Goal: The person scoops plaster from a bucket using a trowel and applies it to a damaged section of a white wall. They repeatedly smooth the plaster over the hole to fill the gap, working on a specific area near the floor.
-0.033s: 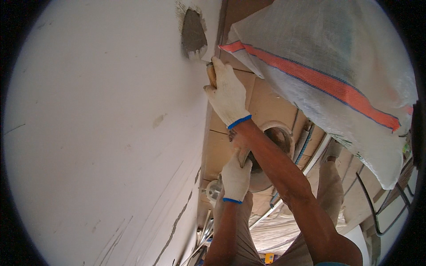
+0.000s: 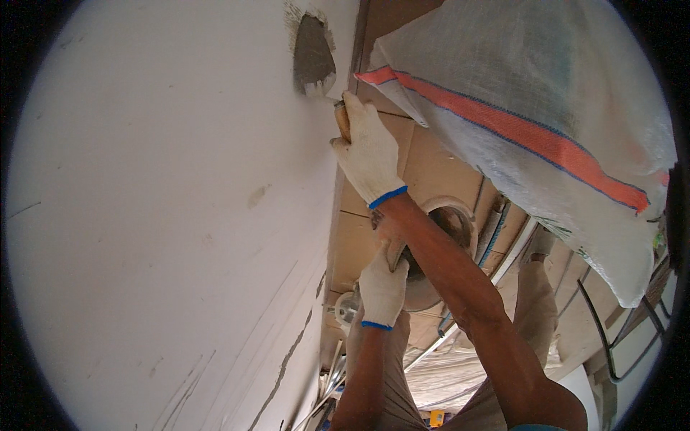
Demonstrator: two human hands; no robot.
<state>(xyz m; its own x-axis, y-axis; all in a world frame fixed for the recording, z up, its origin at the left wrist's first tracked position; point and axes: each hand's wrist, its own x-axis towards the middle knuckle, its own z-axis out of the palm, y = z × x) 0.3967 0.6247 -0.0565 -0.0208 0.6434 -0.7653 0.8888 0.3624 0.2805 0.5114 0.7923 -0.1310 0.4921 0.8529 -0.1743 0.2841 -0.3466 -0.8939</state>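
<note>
The right hand (image 2: pixel 368 154), in a white glove, is wrapped round a wooden-handled tool (image 2: pixel 342 118) whose tip sits at the lower edge of a grey mortar patch (image 2: pixel 313 56) on the white wall (image 2: pixel 158 215). Lower down, the left hand (image 2: pixel 382 289) (gloved too) is closed on the rim of a round pan (image 2: pixel 449 237). A white woven sack (image 2: pixel 532 108) with an orange stripe hangs just beside them.

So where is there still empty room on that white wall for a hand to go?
The white wall is bare left of the grey patch, down to the cracks. It is crowded on the right: right hand with its tool, left hand at the bowl, and the woven sack.
</note>
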